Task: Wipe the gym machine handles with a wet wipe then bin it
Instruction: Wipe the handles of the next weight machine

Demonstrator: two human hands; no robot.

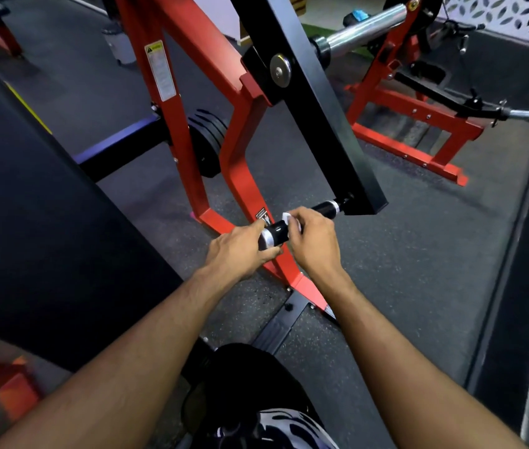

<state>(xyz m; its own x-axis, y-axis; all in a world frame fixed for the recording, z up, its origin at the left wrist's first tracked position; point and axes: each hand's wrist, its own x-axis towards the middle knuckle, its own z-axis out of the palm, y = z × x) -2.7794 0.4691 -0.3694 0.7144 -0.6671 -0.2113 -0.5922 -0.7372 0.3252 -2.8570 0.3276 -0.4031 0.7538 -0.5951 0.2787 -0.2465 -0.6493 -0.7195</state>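
Nearest the camera, two bare forearms are seen reaching forward over a dark-clad knee [250, 367] toward the machine. The left hand [238, 251] is closed around the free end of the black handle [277, 233], its fingers [271, 254] curled under the silver end cap so that the bar is steadied. Just beside it, the right hand [313, 241] is clenched over the handle's middle, and the wet wipe [289, 218] is pinched between those fingers and the grip; only a small white fold is shown above the knuckles, the rest being hidden under the palm. The wiping step is judged to be in hand, with the wipe pressed against the handle rather than lifted from it. For the next move, the wipe would need to be drawn or twisted along the uncovered length toward the black lever arm [308, 102], where a further stretch of grip is exposed, while the left hand's hold is kept or shifted clear. Any other handle, and the binning, are judged not yet done; no bin can be made out. Beyond the hands, the red frame [240, 163] and the speckled rubber floor [418, 254] are seen, with stacked weight plates [208, 140] farther back.
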